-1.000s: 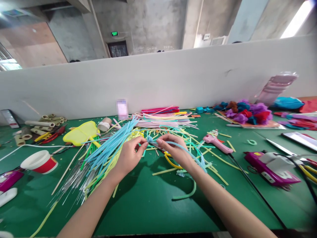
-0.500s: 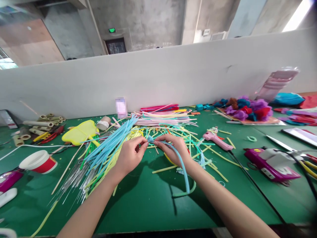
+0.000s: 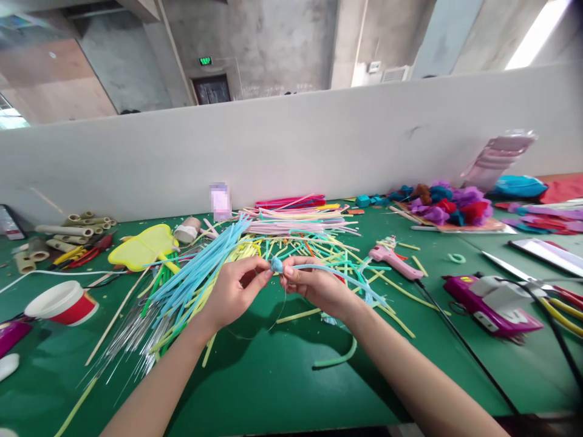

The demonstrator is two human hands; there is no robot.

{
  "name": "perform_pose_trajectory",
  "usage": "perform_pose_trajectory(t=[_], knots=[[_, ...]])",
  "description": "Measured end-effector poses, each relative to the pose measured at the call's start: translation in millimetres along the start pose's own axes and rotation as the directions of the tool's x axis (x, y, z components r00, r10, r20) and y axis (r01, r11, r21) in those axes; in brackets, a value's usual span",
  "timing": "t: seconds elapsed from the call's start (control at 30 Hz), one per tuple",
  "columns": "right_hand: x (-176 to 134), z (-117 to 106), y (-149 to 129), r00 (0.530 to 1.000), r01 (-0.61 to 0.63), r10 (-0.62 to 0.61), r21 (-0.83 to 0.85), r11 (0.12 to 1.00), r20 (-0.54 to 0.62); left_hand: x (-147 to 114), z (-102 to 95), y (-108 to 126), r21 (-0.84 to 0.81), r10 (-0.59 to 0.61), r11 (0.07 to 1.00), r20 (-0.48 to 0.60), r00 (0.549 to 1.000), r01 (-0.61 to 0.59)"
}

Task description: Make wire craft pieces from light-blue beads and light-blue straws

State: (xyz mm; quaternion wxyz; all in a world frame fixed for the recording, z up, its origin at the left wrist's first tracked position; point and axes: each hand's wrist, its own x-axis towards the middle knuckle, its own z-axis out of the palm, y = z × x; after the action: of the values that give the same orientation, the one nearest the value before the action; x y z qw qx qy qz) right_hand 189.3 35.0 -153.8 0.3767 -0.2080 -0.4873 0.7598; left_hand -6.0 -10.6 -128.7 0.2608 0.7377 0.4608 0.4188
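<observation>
A light blue pipe cleaner (image 3: 276,264), wound into a small ball at one end, is held between my two hands above the middle of the table. My left hand (image 3: 237,288) pinches the ball's left side with thumb and forefinger. On the other side, the fingertips of my right hand (image 3: 316,290) close on it where the loose length leaves the ball. That length runs to the right over my right hand. A thin thread or wire hangs below the fingers. Beyond my left hand lies a bundle of blue pipe cleaners (image 3: 203,261).
Pink and pale stems (image 3: 300,224) lie at the back. A pink glue gun (image 3: 396,262), a purple power strip (image 3: 487,309) and scissors (image 3: 505,267) are on the right. A yellow fan-shaped piece (image 3: 143,247), a paper cup (image 3: 64,303) and bare wires (image 3: 122,349) are on the left.
The pipe cleaner's loose length has swung up from hanging past my right wrist to lying nearly level, pointing right. Both hands stay at the ball; my right fingers have curled in more.
</observation>
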Motion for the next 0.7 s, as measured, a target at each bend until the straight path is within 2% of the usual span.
perform_pose_trajectory(t=[0.13, 0.33, 0.43, 0.53, 0.6, 0.7], knots=[[2, 2, 3, 0.995, -0.096, 0.095, 0.132, 0.987, 0.012, -1, -0.6, 2, 0.019, 0.033, 0.999, -0.011, 0.999, -0.033], [6, -2, 9, 0.986, -0.165, 0.168, 0.188, 0.968, -0.001, -1, -0.9, -1, 0.015, 0.040, 0.999, -0.007, 0.999, -0.040], [6, -2, 10, 0.984, -0.178, 0.176, 0.189, 0.966, 0.029, -1, -0.1, -1, 0.032, 0.046, 0.998, -0.001, 0.999, -0.046], [2, 1, 6, 0.990, -0.116, 0.102, 0.158, 0.981, 0.094, 2, -1.6, 5, 0.008, 0.044, 0.999, -0.046, 0.998, -0.044], [-1, 3, 0, 0.991, -0.042, 0.031, 0.088, 0.995, 0.128, 5, -5.5, 13, -0.074, 0.021, 0.997, -0.101, 0.995, -0.029], [0, 7, -15, 0.995, 0.086, -0.079, -0.107, 0.991, 0.065, 13, -16.3, 30, -0.264, -0.002, 0.964, -0.168, 0.986, -0.043]])
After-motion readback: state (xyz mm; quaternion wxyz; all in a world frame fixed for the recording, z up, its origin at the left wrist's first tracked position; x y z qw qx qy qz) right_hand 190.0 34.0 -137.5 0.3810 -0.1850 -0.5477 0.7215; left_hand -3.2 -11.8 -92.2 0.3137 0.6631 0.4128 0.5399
